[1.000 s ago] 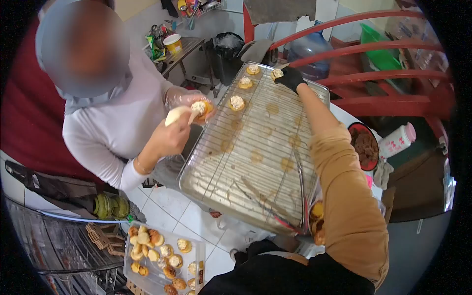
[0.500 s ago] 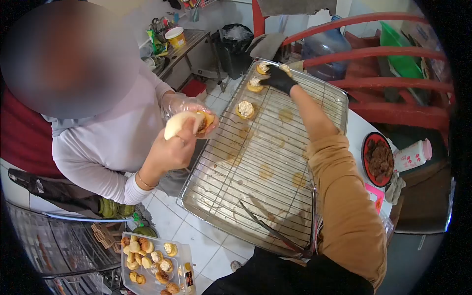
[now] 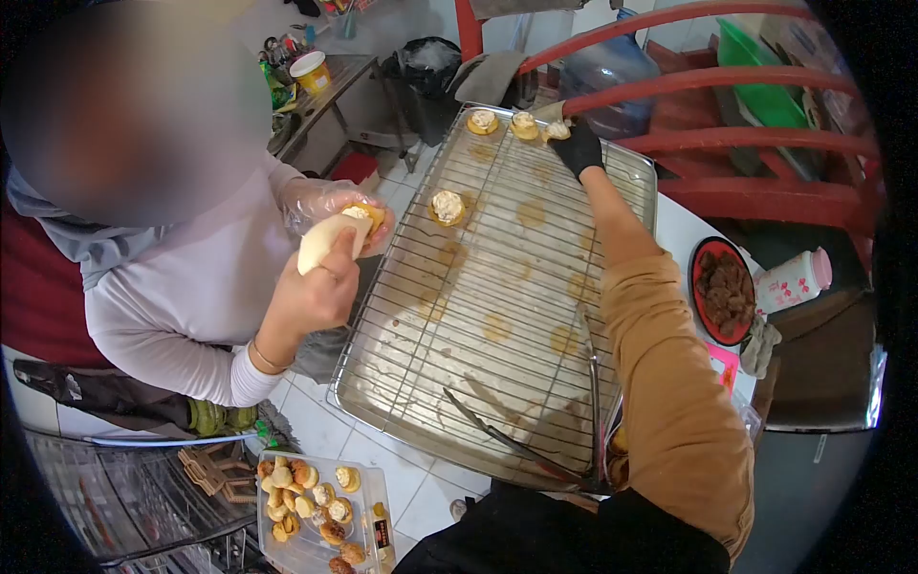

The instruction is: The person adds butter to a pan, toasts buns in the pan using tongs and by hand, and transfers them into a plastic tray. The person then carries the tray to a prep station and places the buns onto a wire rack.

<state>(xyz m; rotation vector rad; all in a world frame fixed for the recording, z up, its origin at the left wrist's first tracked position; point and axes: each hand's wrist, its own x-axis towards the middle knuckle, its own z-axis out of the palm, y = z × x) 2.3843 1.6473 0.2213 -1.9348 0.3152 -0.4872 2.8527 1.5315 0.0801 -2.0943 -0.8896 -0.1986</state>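
My right hand (image 3: 577, 150), in a black glove, is at the far edge of a wire rack (image 3: 421, 368) lying over a metal tray. Its fingers close on the side of a cream-topped pastry (image 3: 557, 131) at the end of a short row. Beside it on the rack are a second cream-topped pastry (image 3: 524, 125) and a third pastry (image 3: 483, 121). Another cream-topped pastry (image 3: 447, 207) sits apart, nearer the left edge. My left hand is out of view.
Across the rack, a co-worker's hands (image 3: 325, 287) squeeze a piping bag (image 3: 325, 245) onto a pastry (image 3: 365, 216). Tongs (image 3: 521, 442) lie on the rack's near end. A plastic box (image 3: 273, 550) of pastries stands lower left. A red-rimmed bowl (image 3: 696, 304) is at right.
My right hand has moved a cream-topped pastry from the rack's second row to the right end of the far row. Cream now shows on the co-worker's pastry. The view has shifted slightly.
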